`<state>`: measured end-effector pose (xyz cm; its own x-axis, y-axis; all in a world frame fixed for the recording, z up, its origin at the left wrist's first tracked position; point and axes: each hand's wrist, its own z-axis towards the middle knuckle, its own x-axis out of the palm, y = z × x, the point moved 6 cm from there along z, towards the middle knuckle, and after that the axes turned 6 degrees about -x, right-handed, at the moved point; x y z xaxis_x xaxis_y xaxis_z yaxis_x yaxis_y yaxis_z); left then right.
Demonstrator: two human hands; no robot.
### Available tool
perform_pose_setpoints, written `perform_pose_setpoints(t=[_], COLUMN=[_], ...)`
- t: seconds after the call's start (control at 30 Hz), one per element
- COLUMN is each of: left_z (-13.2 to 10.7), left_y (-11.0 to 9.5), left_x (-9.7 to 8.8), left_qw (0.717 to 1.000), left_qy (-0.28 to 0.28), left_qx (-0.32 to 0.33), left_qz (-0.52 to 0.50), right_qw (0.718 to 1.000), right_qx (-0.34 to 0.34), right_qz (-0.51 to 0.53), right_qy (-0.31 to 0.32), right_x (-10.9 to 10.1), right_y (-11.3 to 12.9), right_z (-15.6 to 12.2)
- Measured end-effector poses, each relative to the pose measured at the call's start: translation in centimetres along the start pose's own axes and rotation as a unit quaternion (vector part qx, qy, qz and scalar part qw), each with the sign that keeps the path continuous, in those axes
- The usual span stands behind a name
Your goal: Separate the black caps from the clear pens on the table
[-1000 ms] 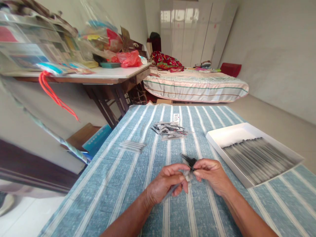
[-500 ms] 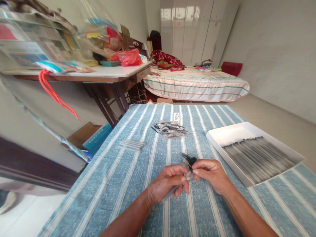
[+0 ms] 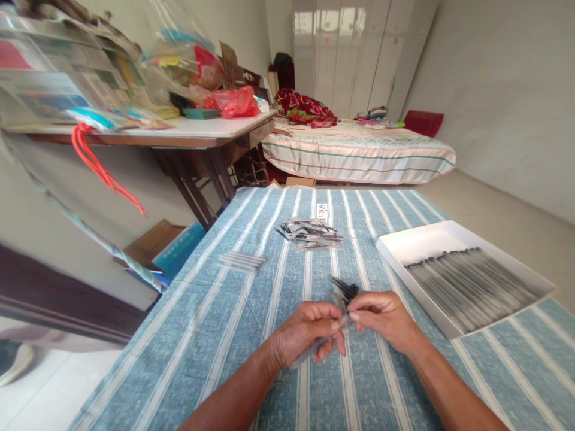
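Note:
My left hand (image 3: 309,328) is closed around a thin, clear plastic sleeve (image 3: 309,354), whose lower end sticks out below the palm. Against the sleeve's upper end, my right hand (image 3: 381,314) pinches with thumb and forefinger; whatever lies between those fingertips is too small to make out. The two hands nearly touch. Just beyond them, a small bunch of thin black sticks (image 3: 345,288) lies on the striped cloth (image 3: 224,359). Farther back is a loose heap of small clear packets with dark slim pieces (image 3: 309,233).
Several clear sleeves (image 3: 242,262) lie side by side at the left. On the right stands an open white box (image 3: 431,311) with a row of dark-tipped, sleeved sticks. A cluttered desk (image 3: 193,142) is at the back left, a bed (image 3: 359,155) behind the table.
Both hands stay almost in place, with only slight finger movement at the sleeve's upper end. The things on the cloth have not moved.

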<state>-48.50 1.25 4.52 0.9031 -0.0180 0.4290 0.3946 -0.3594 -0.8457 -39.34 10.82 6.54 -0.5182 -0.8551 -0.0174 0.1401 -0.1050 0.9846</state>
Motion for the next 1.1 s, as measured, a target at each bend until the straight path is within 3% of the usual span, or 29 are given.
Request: perform_pose_setpoints(t=[0.37,1.1], left_z=[0.1,0.1], left_y=[0.2,1.0], left_x=[0.1,0.4], left_qw=[1.0,0.998], left_qy=[0.007,0.026], left_qx=[-0.014,-0.06], left_qz=[-0.013,0.007], right_qw=[0.995,0.985], right_qx=[0.054,0.105], right_qz=[0.076,-0.065], right_qy=[0.02,0.12], right_x=[0.2,0.8], right_y=[-1.7,-1.5], right_z=[-0.3,-0.8])
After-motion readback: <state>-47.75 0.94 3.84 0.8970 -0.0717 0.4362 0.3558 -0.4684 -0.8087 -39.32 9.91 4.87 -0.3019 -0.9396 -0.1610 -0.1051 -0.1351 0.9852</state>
